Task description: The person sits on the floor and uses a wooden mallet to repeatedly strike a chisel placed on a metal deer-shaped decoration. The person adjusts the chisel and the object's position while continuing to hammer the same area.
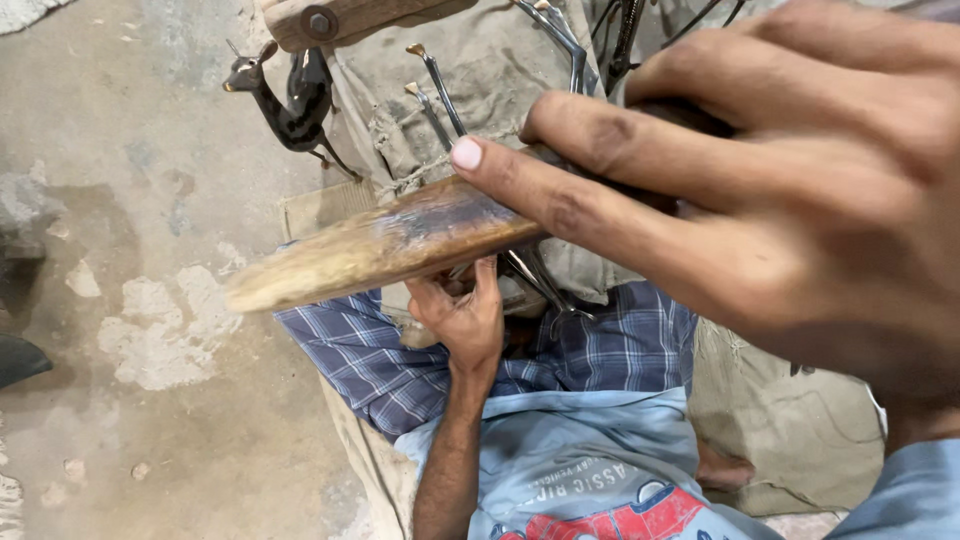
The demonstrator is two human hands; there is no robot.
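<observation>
Here the right hand (790,200) gripped a wooden stick (380,245) at mid-frame, forefinger extended; the left hand (462,315) pinched something indistinct beneath. Judged: mid-carving, steadying needed next.

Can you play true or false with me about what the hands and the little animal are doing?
1. The right hand grips a long brown wooden stick. True.
2. The small black deer figurine lies flat on the blue checked cloth. False: it stands upright near the grey-green canvas cloth, above the concrete floor.
3. The left hand is under the stick, by thin metal tools. True.
4. The stick is painted bright red. False: it is brown and worn.
5. The right hand's forefinger stretches along the stick. True.
</observation>
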